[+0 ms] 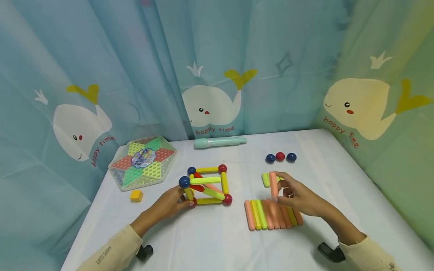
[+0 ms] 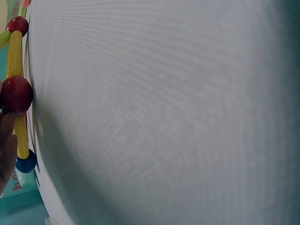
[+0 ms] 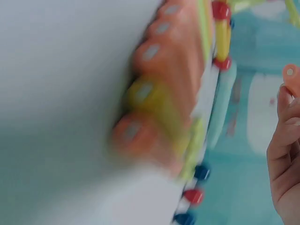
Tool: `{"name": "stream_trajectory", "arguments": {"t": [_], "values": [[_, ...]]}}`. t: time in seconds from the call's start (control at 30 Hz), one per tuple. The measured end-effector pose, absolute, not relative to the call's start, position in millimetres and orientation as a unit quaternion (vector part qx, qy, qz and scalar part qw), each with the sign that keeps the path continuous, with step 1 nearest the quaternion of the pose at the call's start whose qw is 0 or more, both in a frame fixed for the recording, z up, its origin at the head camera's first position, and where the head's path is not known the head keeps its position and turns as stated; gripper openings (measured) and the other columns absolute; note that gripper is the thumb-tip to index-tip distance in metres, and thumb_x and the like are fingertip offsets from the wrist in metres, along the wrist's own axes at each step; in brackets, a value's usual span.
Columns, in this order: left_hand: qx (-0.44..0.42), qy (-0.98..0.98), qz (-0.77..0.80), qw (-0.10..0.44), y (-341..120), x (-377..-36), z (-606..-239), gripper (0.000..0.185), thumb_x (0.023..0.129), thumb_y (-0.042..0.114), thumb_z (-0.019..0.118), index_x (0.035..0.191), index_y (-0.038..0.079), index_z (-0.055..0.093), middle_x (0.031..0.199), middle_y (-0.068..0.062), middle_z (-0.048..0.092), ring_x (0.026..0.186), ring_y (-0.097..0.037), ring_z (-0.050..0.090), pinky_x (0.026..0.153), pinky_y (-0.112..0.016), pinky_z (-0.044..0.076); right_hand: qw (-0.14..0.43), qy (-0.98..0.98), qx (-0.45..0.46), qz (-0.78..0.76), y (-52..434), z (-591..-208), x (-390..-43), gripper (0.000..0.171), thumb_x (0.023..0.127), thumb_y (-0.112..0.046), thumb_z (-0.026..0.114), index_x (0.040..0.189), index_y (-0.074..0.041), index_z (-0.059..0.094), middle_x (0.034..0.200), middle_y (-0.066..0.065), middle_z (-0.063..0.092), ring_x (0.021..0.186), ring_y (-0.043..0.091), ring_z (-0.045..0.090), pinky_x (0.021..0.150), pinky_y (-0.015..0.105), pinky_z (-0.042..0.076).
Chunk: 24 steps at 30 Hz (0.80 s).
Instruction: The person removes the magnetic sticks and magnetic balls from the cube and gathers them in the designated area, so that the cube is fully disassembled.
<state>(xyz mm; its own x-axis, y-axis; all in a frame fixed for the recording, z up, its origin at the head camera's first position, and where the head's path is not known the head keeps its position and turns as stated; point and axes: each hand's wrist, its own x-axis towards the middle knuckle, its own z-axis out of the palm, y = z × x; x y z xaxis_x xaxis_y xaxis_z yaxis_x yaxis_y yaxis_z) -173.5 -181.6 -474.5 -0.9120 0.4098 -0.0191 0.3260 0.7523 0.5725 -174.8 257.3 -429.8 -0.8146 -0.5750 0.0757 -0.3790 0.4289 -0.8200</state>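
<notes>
My left hand (image 1: pixel 169 203) grips the near left corner of a frame (image 1: pixel 209 201) built from magnetic rods and balls. Yellow rods and red and blue balls form its square base; a blue ball (image 1: pixel 184 182) stands raised at the left, with red and light green rods running from it. In the left wrist view, fingertips lie against a red ball (image 2: pixel 16 95) at a corner. My right hand (image 1: pixel 295 192) pinches an orange magnetic rod (image 1: pixel 273 184), held upright above a row of rods (image 1: pixel 249 215). In the right wrist view, the held rod's round end (image 3: pixel 290 71) shows at the fingertips.
Light green rods (image 1: pixel 266 180) lie behind the right hand, partly hidden by it. Farther back sit two blue balls and a red ball (image 1: pixel 280 156). A pale green marker (image 1: pixel 220 142) lies along the curtain. A Chinese checkers box (image 1: pixel 142 162) and yellow cube (image 1: pixel 136 195) are at left.
</notes>
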Motion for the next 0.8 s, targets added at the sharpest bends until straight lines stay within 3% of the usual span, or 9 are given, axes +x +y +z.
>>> {"name": "stream_trajectory", "arguments": {"t": [0.1,0.17,0.43,0.8], "values": [[0.194,0.933,0.294,0.076,-181.8,-173.6,-475.2,0.026,0.09,0.018,0.077,0.111,0.016,0.061,0.108,0.001,0.067,0.088,-0.009,0.062,0.079,-0.027,0.055,0.112,0.838,-0.251,-0.471,284.7,-432.8,-167.7,0.079,0.096,-0.01,0.068,0.157,-0.013,0.018,0.089,0.007,0.061,0.062,0.012,0.055,0.054,0.028,0.047],[0.191,0.933,0.294,0.079,-181.8,-173.6,-475.5,0.027,0.089,0.017,0.077,0.112,0.016,0.061,0.109,0.0,0.067,0.089,-0.01,0.062,0.08,-0.028,0.055,0.122,0.839,-0.236,-0.476,301.6,-435.6,-164.7,0.08,0.096,-0.008,0.066,0.158,-0.013,0.016,0.083,0.006,0.06,0.06,0.013,0.054,0.052,0.029,0.045],[0.197,0.932,0.297,0.07,-183.2,-173.2,-477.7,0.025,0.09,0.021,0.076,0.111,0.017,0.062,0.106,0.003,0.069,0.088,-0.008,0.063,0.08,-0.028,0.055,0.199,0.867,-0.223,-0.4,346.2,-454.4,-168.4,0.074,0.096,-0.014,0.067,0.151,0.004,0.022,0.077,-0.001,0.057,0.063,0.003,0.049,0.052,0.025,0.041],[0.202,0.933,0.291,0.068,-183.6,-173.7,-476.1,0.028,0.09,0.019,0.076,0.114,0.014,0.063,0.11,-0.001,0.069,0.089,-0.009,0.063,0.082,-0.031,0.056,0.277,0.871,-0.219,-0.342,352.8,-459.5,-176.6,0.077,0.092,-0.022,0.073,0.149,0.006,0.029,0.085,0.004,0.059,0.069,0.004,0.05,0.058,0.025,0.041]]}}
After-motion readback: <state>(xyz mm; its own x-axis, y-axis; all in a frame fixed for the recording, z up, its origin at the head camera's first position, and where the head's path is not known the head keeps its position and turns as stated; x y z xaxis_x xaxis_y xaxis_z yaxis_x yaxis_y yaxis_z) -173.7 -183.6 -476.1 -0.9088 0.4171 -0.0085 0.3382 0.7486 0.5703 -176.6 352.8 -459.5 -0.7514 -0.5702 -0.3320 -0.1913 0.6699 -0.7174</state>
